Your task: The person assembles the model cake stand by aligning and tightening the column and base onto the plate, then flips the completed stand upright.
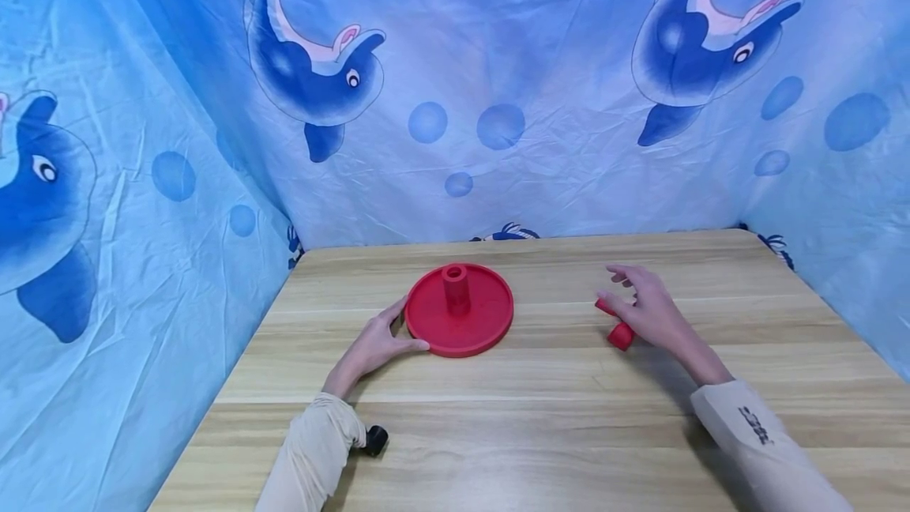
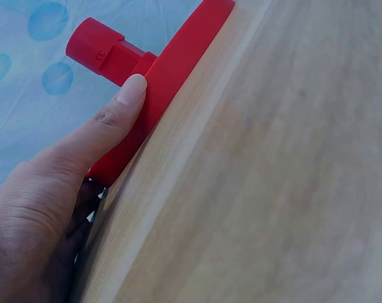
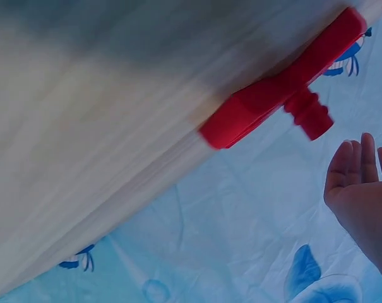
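A red round dish point(image 1: 430, 322) with a low rim and an upright hollow post point(image 1: 456, 291) sits left of the table's middle. My left hand point(image 1: 377, 348) holds its left rim, thumb at the near side and fingers farther back. In the left wrist view the thumb presses the rim point(image 2: 172, 76); the other fingers are mostly hidden. To the right, my right hand point(image 1: 652, 311) hovers over a red part point(image 1: 621, 336), fingers loosely bent, nothing held. The right wrist view shows this part point(image 3: 260, 107) lying flat with a ridged peg standing out, apart from the hand point(image 3: 364, 196).
The wooden table point(image 1: 498, 433) is backed and flanked by a blue dolphin-print cloth point(image 1: 462, 62). A small black device point(image 1: 375, 441) is at the left sleeve's cuff. Table surface lies between the dish and the red part.
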The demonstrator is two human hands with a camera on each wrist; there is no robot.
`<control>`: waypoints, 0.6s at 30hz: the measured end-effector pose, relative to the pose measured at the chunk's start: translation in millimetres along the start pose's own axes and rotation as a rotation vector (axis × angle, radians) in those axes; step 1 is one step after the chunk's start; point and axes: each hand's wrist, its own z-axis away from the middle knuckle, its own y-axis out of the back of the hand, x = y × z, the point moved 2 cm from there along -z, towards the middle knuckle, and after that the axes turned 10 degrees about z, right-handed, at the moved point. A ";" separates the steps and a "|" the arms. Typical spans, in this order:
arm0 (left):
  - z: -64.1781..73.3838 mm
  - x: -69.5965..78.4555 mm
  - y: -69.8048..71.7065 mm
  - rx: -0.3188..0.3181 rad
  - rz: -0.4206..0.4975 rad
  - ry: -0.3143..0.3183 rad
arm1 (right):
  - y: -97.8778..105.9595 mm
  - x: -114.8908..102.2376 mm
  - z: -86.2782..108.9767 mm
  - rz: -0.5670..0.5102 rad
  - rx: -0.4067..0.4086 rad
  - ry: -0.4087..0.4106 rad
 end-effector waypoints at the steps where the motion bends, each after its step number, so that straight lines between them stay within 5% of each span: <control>1: -0.2 -0.3 -0.2 -0.001 0.000 0.002 | 1.7 2.2 1.8 0.008 -0.003 -0.008; 18: -1.8 -1.6 0.7 -0.002 -0.028 0.006 | 28.5 33.1 29.9 0.097 0.017 -0.075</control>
